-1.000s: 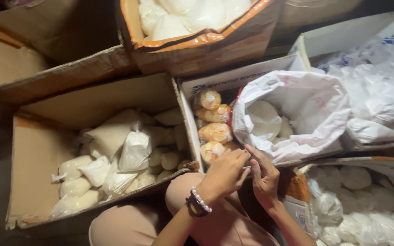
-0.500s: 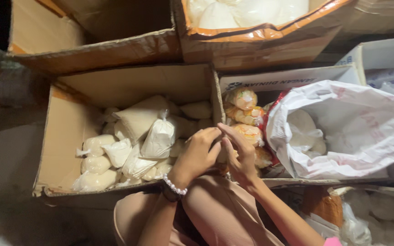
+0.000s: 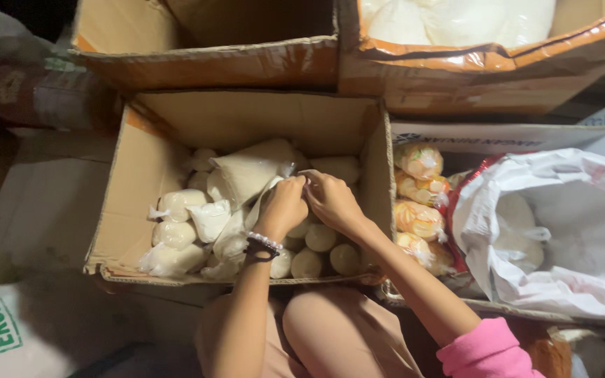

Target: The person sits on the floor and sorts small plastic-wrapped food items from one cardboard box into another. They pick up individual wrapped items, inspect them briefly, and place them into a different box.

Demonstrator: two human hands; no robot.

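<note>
While both hands meet over the box, left hand and right hand pinch a bag's neck.

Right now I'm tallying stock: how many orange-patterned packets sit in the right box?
4 show: top, second, third, bottom, stacked along the box's left side. The white bag may hide more.

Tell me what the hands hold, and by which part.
Both hands, left hand and right hand, pinch the twisted top of a clear plastic bag over the box.

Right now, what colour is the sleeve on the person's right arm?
Pink. The sleeve shows at the bottom right of the head view, the only view, just above the right elbow.
</note>
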